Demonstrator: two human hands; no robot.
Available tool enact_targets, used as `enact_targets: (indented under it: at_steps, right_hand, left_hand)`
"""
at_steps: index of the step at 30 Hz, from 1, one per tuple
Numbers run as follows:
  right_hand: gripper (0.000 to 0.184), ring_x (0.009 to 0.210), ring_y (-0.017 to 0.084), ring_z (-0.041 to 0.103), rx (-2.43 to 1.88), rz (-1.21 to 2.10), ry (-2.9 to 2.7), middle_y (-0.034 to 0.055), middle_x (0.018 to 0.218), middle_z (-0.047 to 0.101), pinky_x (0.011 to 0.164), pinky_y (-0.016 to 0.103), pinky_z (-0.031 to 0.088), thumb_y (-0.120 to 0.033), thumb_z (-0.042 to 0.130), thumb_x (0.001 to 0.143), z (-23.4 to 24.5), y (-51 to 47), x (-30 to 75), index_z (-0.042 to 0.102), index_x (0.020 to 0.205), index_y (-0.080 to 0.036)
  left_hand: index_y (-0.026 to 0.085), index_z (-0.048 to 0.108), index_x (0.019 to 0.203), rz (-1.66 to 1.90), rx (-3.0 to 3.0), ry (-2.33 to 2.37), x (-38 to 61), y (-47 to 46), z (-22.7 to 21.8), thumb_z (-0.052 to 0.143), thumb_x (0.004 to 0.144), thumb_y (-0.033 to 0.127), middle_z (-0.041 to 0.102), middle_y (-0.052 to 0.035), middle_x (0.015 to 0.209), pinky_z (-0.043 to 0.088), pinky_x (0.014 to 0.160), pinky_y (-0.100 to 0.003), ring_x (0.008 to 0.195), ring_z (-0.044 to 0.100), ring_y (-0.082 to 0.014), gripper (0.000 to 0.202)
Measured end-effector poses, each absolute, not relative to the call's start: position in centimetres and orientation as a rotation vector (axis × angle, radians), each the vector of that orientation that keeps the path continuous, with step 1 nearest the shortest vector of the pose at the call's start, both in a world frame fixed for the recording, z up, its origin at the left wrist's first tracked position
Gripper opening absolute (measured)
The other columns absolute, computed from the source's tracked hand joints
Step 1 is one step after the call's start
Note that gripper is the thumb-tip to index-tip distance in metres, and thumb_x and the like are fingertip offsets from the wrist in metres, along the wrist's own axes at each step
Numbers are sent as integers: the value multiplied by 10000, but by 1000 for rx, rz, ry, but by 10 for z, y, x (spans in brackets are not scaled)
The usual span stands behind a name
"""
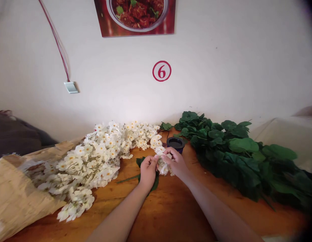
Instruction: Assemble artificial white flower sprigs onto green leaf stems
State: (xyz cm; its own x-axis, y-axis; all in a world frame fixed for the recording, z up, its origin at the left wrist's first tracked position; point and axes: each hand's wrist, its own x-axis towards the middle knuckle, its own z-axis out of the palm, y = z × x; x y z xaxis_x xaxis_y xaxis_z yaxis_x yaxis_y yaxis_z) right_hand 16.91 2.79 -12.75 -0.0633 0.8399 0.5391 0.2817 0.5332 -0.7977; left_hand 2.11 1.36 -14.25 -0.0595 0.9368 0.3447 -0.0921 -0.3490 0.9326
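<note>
The right hand (175, 163) and left hand (148, 171) close narrowly around a white flower sprig (163, 166) above the wooden tabletop (171, 215), seemingly to keep its blossoms gathered. Its long axis points away from the person, toward a black cup (175, 144). A green leaf stem (155, 183) lies beneath the left hand, between a heap of white flowers (95, 158) and a heap of green leaves (234, 151).

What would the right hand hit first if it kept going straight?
Probably the white flowers at the end of the pile, just past the fingertips of the right hand. Depth is unclear, so they may already touch. The black cup looks off that line, to the right.
</note>
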Motion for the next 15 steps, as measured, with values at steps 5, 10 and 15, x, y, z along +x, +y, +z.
enact_targets:
  at_steps: [5,10,15]
  right_hand:
    - [158,724,160,516,-998,477,-1738,4,832,577,655,276,407,-373,515,882,-132,26,166,546,831,-228]
    - [240,765,172,496,-888,703,-1669,10,829,526,718,291,417,-428,491,899,-135,30,159,502,766,-228]
    - [207,887,188,502,-890,717,-1592,20,938,534,806,311,404,-374,488,890,-133,30,159,483,739,-233]
  left_hand:
    - [180,491,613,1618,1319,1017,16,18,-142,589,853,502,453,48,532,360,538,-232,508,412,-97,414]
    - [193,458,612,1727,1316,1123,13,18,-138,575,862,497,441,45,556,362,548,-240,536,411,-109,411]
    - [199,457,629,1730,1351,1138,14,14,-136,562,877,474,437,43,568,370,560,-243,546,407,-113,385]
